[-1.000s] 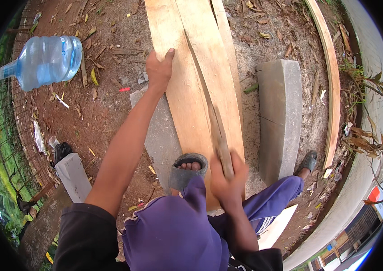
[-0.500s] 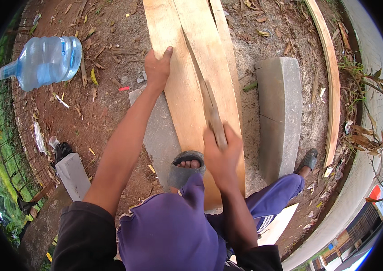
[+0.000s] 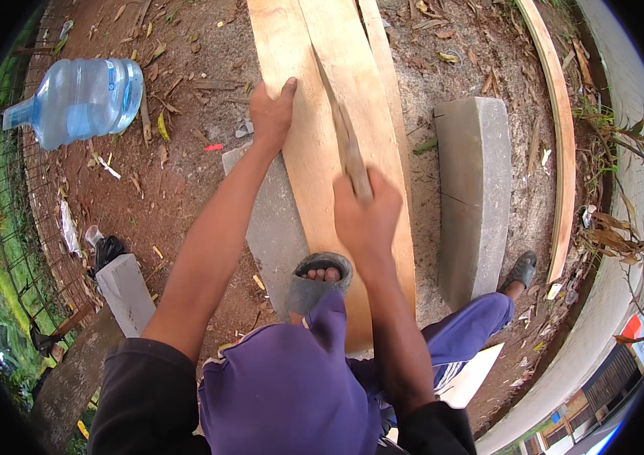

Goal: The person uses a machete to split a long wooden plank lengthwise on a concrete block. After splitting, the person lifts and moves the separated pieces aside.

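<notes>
The right grip [image 3: 367,216] is clenched around the wooden handle of a handsaw [image 3: 353,155]. Ahead of those knuckles its narrow dark blade, seen edge-on, lies along a line in a pale wooden plank [image 3: 309,174]. The saw looks light; its blade is probably stiff lengthwise but whippy sideways, so the handle is the place to hold, wrist in line.

Ahead and to the left, the left grip [image 3: 269,117] clasps the plank's left edge, thumb on top, fingertips hidden. The plank seems stiff, fairly heavy and dry rather than slippery, though apt to splinter beside the line; its outer edge, clear of the blade, suits holding. Behind the left grip, a sandalled foot [image 3: 322,284] rests at the plank. Farther out, a grey block [image 3: 474,197] stands right of the right grip.
</notes>
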`<state>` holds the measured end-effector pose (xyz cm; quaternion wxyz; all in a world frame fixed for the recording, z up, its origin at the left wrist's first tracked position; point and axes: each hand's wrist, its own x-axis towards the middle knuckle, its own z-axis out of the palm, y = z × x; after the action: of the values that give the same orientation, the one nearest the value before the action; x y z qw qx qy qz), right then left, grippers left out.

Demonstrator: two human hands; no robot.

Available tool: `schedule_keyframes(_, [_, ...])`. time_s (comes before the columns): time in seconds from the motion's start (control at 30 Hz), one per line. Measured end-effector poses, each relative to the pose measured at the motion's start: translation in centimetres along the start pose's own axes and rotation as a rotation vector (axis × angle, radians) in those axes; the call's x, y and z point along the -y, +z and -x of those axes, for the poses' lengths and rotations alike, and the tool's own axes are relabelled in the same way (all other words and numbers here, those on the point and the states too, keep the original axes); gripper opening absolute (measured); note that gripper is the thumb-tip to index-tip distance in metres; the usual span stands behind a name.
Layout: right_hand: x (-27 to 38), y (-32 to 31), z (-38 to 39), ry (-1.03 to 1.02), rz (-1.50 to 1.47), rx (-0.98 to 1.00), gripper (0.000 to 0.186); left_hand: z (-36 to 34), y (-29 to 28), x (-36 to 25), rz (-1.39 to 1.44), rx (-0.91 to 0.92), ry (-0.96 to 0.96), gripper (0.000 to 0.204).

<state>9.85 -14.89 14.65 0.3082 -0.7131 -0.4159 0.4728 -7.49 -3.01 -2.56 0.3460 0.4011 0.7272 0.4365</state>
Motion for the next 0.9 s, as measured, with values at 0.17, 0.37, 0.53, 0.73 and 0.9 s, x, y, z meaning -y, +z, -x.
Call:
schedule_keyframes(0.17, [-0.4,-10.6,17.0,0.043,0.113,0.078,0.012,-0.1,-0.2,-0.7,-0.002,-0.039,0.061,0.030])
schedule_keyframes(0.37, [-0.1,0.6,0.2,-0.019,0.000,0.024,0.024,0.1,-0.3,-1.3,0.023,-0.021,-0.030,0.032])
schedule_keyframes(0.53, [-1.1,0.8,-1.6,0.020,-0.044,-0.032,0.027,0.7,0.3,-1.3,0.054,0.013,-0.059,0.032])
schedule_keyframes(0.73, [0.6,-9.9,16.6,0.063,0.117,0.043,0.007,0.5,-0.5,-0.9,0.045,-0.017,-0.024,0.032])
schedule_keyframes(0.9, [-0.3,-0.5,1.7,0.029,-0.061,0.028,0.023,-0.2,-0.6,-0.7,0.035,-0.045,-0.019,0.032])
